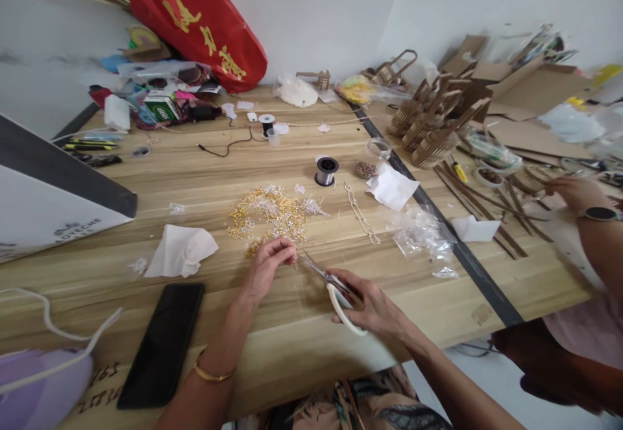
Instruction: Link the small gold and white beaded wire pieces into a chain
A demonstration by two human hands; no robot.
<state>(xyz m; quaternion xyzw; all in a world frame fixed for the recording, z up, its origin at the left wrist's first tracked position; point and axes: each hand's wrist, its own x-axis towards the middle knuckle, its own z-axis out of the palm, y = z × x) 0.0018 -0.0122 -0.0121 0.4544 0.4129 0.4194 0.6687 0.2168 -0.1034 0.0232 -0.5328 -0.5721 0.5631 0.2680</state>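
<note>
My left hand (272,260) is closed in a pinch at the near edge of a pile of gold and clear beads and findings (277,213). Something tiny sits at its fingertips, too small to name. In my right hand (372,303) is a pair of scissors (321,272) with pale handles. Their blades point left and end close to my left fingertips. A thin, faint thread seems to hang below that pinch. Beyond the pile stands a spool of clear line (326,171), and to its right lies a beaded chain (360,213).
A phone (163,346) and crumpled tissue (182,250) lie at the left. Small plastic bags (423,235), white paper (392,187) and woven baskets (428,125) are at the right. A co-worker's hand (569,193) rests near brown strips. A red bag (199,24) leans behind.
</note>
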